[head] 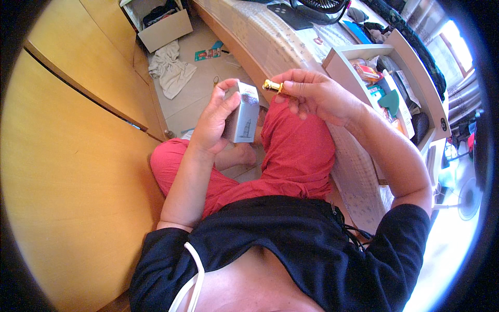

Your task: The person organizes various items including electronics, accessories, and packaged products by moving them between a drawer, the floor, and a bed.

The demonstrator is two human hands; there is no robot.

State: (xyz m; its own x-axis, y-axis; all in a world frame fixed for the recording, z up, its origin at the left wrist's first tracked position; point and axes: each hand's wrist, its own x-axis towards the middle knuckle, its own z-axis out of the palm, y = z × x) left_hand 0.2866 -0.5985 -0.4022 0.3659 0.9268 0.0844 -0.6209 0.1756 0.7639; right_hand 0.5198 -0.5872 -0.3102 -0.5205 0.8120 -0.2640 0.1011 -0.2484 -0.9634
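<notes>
My left hand (212,121) grips a small pale grey cardboard box (248,117) with a tower drawing on its side. The box stands roughly upright, and its top end looks closed. To the right, my right hand (317,91) pinches a small shiny gold cylinder (273,85) between thumb and fingers. It looks like a small bottle or a cap; the rest of it is hidden by the fingers. A short gap separates the gold cylinder from the box. Both hands are above my crossed legs in red trousers (298,144).
A bed (269,35) runs along the right, with a pulled-out drawer (423,66) of bottles and packets on it. A black fan (319,6) stands at the back. Left is a wooden cabinet (78,175). A white cloth (171,70) and a blister pack (207,54) lie on the floor.
</notes>
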